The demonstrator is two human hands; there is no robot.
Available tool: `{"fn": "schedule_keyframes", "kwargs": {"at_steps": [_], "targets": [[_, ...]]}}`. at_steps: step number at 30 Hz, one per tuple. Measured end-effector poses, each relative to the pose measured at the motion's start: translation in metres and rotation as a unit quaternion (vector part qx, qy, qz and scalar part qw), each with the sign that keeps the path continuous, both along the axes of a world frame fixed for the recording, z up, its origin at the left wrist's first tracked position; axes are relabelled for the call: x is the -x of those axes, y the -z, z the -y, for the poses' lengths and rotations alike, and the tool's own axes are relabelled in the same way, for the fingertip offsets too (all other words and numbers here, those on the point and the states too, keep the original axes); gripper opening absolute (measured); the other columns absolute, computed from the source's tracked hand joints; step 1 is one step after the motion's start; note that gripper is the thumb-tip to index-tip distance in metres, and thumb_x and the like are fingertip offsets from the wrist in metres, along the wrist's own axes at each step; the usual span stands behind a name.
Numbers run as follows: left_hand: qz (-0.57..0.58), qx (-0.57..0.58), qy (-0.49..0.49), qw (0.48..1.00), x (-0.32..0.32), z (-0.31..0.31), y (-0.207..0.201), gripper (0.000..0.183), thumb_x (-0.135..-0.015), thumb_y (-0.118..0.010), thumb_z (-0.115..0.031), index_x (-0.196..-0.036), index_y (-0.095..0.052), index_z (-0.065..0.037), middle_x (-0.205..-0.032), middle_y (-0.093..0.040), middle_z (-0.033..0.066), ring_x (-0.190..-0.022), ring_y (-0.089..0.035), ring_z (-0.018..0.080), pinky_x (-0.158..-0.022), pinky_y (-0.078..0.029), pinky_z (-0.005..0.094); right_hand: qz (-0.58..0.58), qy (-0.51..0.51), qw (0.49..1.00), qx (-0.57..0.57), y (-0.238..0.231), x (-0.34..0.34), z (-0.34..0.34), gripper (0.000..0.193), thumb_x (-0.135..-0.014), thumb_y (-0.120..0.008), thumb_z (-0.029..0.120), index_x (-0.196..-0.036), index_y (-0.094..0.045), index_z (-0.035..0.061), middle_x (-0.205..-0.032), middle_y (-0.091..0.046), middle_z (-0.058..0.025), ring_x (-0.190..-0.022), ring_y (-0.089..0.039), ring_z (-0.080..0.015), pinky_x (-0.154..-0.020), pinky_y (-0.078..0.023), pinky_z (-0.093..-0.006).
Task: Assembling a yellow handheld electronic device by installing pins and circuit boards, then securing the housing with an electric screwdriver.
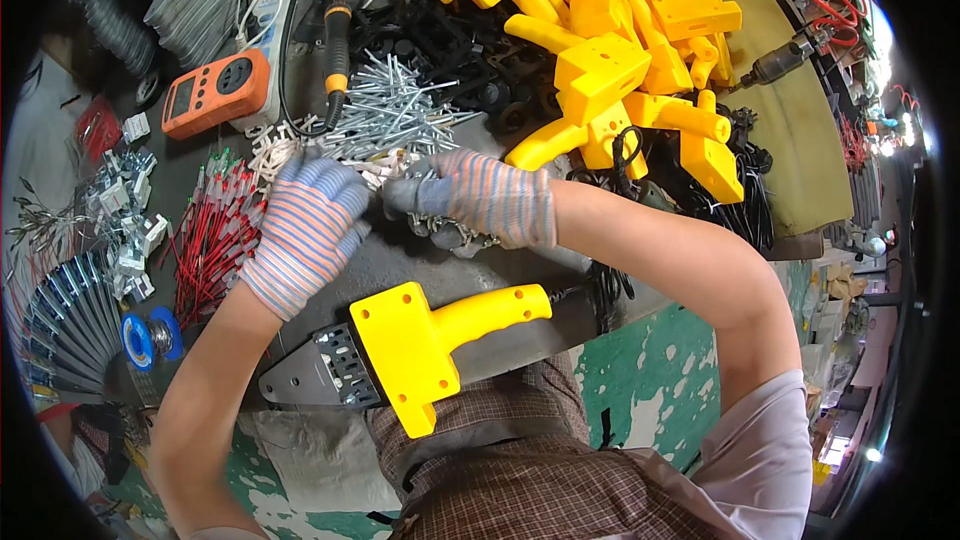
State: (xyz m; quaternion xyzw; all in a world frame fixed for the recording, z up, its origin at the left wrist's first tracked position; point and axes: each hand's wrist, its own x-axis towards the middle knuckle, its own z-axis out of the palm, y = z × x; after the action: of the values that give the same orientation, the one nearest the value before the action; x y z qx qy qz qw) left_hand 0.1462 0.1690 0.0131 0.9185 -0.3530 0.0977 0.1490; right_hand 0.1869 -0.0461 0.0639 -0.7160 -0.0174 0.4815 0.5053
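My left hand (312, 225), in a striped knit glove, has its fingers curled at the near edge of a pile of long silver screws (385, 110) and small white parts (272, 153). Close beside it, my right hand (490, 198), gloved alike, reaches in from the right with its fingers bent together over small metal parts (455, 238). The fingertips of both hands are hidden, and so is anything between them. Nearer to me, a yellow pistol-shaped housing (405, 350) with a grey slotted metal plate (320, 372) lies at the bench edge, touched by neither hand.
Yellow housings (600, 75) are heaped at the far right, beside black parts (500, 90). A soldering iron (338, 45) and an orange meter (215, 92) stand behind my hands. Red wires (212, 240), white connectors (125, 205) and a blue solder spool (151, 338) lie left. A power screwdriver (780, 62) is far right.
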Motion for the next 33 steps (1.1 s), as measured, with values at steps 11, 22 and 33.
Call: {"fn": "schedule_keyframes", "kwargs": {"at_steps": [11, 22, 33], "targets": [[0.075, -0.004, -0.098, 0.992, 0.012, -0.005, 0.004, 0.022, -0.074, -0.070, -0.015, -0.093, -0.061, -0.012, -0.099, -0.058, 0.0081, -0.101, -0.055, 0.0295, -0.107, -0.033, 0.0519, 0.605, -0.337, 0.696, 0.190, 0.033, -0.003, -0.009, 0.030, -0.082, -0.062, 0.021, -0.110, -0.060, 0.0104, -0.091, -0.060, -0.0156, -0.074, -0.067, -0.0345, -0.060, -0.055, -0.0454], [0.013, 0.035, -0.118, 0.992, 0.022, -0.010, -0.001, 0.021, -0.076, -0.070, -0.013, -0.097, -0.068, -0.011, -0.111, -0.060, 0.0104, -0.111, -0.052, 0.0339, -0.101, -0.036, 0.0480, 0.400, -0.268, 0.869, 0.108, -0.009, -0.027, -0.006, 0.033, -0.085, -0.068, 0.026, -0.115, -0.067, 0.0098, -0.105, -0.069, -0.0165, -0.097, -0.066, -0.0319, -0.087, -0.052, -0.0368], [-0.036, 0.139, -0.133, 0.981, 0.034, -0.005, -0.025, 0.017, -0.077, -0.071, -0.011, -0.093, -0.068, -0.008, -0.098, -0.061, 0.0117, -0.097, -0.055, 0.0320, -0.085, -0.044, 0.0436, 0.565, -0.039, 0.824, 0.024, -0.012, -0.015, -0.005, 0.029, -0.088, -0.061, 0.027, -0.107, -0.069, 0.0069, -0.093, -0.069, -0.0207, -0.090, -0.066, -0.0381, -0.083, -0.053, -0.0400]]}}
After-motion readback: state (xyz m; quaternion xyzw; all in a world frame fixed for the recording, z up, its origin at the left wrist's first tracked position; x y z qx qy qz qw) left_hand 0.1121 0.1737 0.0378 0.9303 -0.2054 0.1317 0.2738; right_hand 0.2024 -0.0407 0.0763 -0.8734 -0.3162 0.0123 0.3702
